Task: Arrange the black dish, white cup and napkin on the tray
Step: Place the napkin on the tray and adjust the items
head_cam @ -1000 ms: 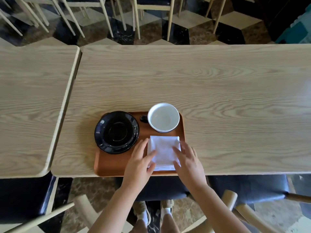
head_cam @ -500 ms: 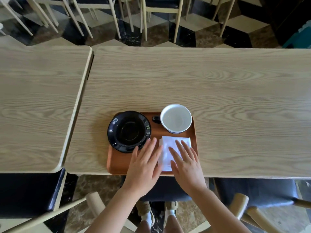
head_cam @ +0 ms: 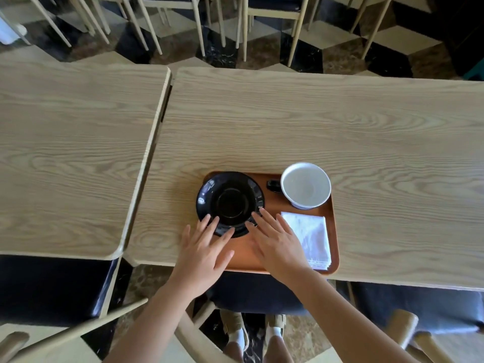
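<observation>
A brown tray [head_cam: 272,205] lies at the near edge of the wooden table. On its left part rests the black dish [head_cam: 230,203], overhanging the tray's left rim. The white cup [head_cam: 306,185] with a dark handle stands at the back right of the tray. A folded white napkin [head_cam: 310,235] lies flat at the front right. My left hand [head_cam: 201,254] has its fingers spread, the tips touching the dish's near rim. My right hand [head_cam: 277,243] is flat and spread between dish and napkin, fingertips at the dish's right rim.
A second wooden table [head_cam: 70,158] adjoins on the left with a narrow gap. Dark-seated chairs [head_cam: 52,286] stand under the near edge, and pale chair legs [head_cam: 222,24] stand beyond the far edge on a checkered floor. My feet show below.
Both hands have left the napkin and slid left to the black dish's near rim. The napkin now lies uncovered. The camera view has shifted, so the tray appears further right.
</observation>
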Tool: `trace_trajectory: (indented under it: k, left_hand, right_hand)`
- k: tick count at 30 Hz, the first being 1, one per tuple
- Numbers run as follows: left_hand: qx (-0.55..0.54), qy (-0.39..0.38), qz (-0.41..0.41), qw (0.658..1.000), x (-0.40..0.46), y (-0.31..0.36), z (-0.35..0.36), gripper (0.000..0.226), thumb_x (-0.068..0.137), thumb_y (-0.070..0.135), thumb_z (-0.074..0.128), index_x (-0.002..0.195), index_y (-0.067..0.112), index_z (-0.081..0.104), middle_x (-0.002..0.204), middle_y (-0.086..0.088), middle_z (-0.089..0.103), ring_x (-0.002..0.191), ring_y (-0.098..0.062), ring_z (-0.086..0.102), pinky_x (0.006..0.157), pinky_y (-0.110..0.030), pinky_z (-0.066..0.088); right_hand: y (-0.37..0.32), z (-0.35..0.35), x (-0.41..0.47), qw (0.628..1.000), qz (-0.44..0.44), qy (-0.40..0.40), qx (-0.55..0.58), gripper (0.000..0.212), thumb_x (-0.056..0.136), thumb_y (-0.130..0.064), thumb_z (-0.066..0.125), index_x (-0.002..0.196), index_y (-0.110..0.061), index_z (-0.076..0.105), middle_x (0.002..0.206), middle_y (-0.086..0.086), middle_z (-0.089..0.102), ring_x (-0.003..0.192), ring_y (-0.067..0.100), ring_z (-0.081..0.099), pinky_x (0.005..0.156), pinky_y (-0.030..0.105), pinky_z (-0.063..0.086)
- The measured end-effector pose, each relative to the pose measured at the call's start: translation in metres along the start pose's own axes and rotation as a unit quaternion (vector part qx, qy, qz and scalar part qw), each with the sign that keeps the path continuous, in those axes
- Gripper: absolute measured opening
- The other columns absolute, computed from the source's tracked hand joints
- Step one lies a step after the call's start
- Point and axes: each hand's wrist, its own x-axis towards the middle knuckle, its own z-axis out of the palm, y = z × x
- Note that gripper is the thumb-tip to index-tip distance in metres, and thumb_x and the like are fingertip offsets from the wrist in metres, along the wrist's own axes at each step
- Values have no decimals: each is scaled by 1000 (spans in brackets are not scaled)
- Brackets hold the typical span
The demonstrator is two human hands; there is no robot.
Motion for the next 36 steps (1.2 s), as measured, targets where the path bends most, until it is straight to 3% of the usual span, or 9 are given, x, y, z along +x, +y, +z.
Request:
trace_trajectory:
  k: [11, 21, 23, 25, 27, 30, 32, 36]
  left_hand:
    - [29, -8, 40, 999, -21, 0, -1, 50, 89, 49, 32, 132, 30, 48, 143, -12, 46, 137, -29, 32, 101, -63, 31]
    - [42, -18, 49, 998, -24, -1, -2, 55, 89, 56, 27, 137, 31, 40, 148, -11, 39, 140, -28, 25, 107, -61, 21]
    - [36, -5, 52, 998, -21, 2, -6, 57, 89, 55, 29, 138, 27, 39, 147, -11, 41, 139, -28, 29, 108, -61, 21]
    - [27, 49, 72, 996, -10, 8, -13, 53, 89, 47, 37, 133, 20, 48, 138, -10, 52, 131, -26, 43, 106, -58, 28]
    - [4, 141, 93, 986, 10, 18, -22, 37, 87, 32, 52, 116, 13, 63, 117, -6, 67, 112, -21, 61, 103, -50, 37]
    - [-19, 226, 95, 969, 53, 43, -40, 19, 81, 16, 62, 96, 9, 69, 92, -3, 73, 85, -20, 68, 94, -44, 49]
    - [-21, 221, 75, 972, 81, 62, -48, 18, 83, 18, 58, 94, 8, 68, 88, -5, 73, 81, -25, 67, 88, -43, 50]
    - [-34, 150, 18, 988, 122, 89, -49, 28, 88, 27, 53, 104, 7, 63, 93, -9, 70, 85, -32, 64, 77, -39, 47]
  right_hand:
    - [-10, 3, -29, 1000, 13, -6, -6, 40, 87, -22, 58, 126, -17, 54, 138, 7, 52, 135, 25, 36, 107, 50, 31]
    - [-15, 2, -30, 1000, 15, -11, 0, 40, 88, -22, 57, 127, -15, 53, 140, 9, 50, 137, 27, 32, 109, 53, 26]
    - [-14, -2, -29, 1000, 12, -4, 5, 39, 86, -21, 60, 125, -16, 55, 137, 9, 52, 134, 27, 37, 109, 55, 25]
    - [-7, -10, -27, 998, 12, 56, 10, 33, 80, -17, 68, 112, -14, 64, 121, 10, 65, 120, 28, 54, 102, 56, 37]
    - [7, -25, -22, 987, 39, 155, 21, 20, 76, -13, 71, 96, -12, 70, 98, 8, 72, 95, 28, 67, 88, 48, 50]
    - [39, -51, -14, 962, 138, 235, -11, 11, 73, -12, 69, 84, -12, 71, 84, 8, 70, 74, 30, 65, 70, 37, 51]
    - [63, -65, -8, 949, 213, 230, -14, 17, 73, -13, 71, 89, -9, 69, 89, 12, 68, 78, 34, 63, 70, 40, 50]
    - [100, -77, 3, 943, 304, 135, 7, 33, 82, -26, 62, 112, -13, 59, 111, 11, 60, 100, 34, 55, 83, 41, 42]
